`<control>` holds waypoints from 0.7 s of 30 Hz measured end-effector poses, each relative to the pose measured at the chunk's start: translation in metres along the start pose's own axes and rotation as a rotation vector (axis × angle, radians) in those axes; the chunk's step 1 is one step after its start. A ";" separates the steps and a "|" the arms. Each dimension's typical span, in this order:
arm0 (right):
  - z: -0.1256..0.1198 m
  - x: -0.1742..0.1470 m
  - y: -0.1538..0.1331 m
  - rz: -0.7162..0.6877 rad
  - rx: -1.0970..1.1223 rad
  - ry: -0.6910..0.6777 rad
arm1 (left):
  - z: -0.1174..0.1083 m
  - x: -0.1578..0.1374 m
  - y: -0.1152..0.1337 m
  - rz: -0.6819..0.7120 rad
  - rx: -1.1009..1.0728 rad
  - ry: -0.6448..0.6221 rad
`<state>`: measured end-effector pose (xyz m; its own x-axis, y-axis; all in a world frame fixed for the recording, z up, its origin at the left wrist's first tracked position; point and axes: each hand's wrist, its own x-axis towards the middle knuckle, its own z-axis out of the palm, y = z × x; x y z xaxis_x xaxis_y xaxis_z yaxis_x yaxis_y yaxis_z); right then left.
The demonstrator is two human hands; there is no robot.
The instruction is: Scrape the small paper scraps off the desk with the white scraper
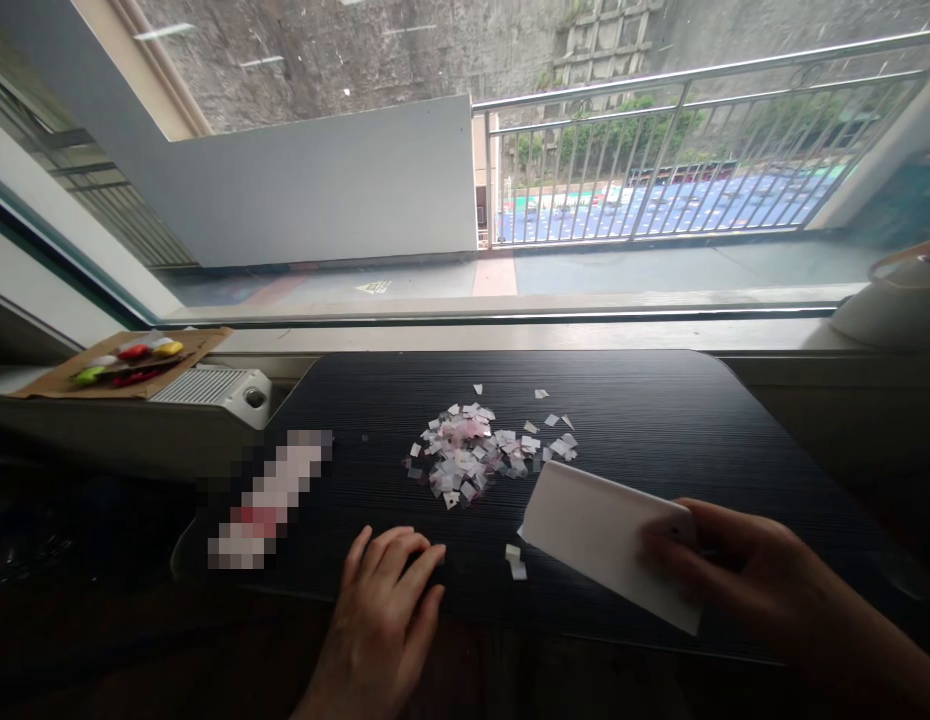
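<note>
A loose heap of small cut paper pieces [461,450], white and pinkish, lies on the black wood-grain table [645,410]. My right hand [742,560] grips a white, flat rectangular card [600,535] by its right end, thumb on top. The card is tilted, with its left edge near the heap's right side. Two small paper scraps [515,562] lie just left of the card. My left hand [394,585] rests palm down near the table's front edge, fingers extended and holding nothing, below the heap.
A pixelated, blurred strip-like item [274,500] lies at the table's left. Behind it are a white radiator [217,390] and a brown board [41,378] bearing colourful small items. A window with its sill [525,337] borders the far side. A whitish rounded object [892,305] stands at the right.
</note>
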<state>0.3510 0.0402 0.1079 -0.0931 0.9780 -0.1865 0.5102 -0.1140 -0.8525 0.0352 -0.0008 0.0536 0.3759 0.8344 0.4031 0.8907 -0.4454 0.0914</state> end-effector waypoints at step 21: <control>-0.018 0.079 0.018 0.008 0.086 -0.257 | -0.013 -0.037 -0.004 -0.224 -0.255 0.125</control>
<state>0.3681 0.1185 0.0860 -0.3087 0.9020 -0.3017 0.4382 -0.1467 -0.8868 0.0143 -0.0341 0.0498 0.1303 0.8812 0.4544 0.8492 -0.3357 0.4076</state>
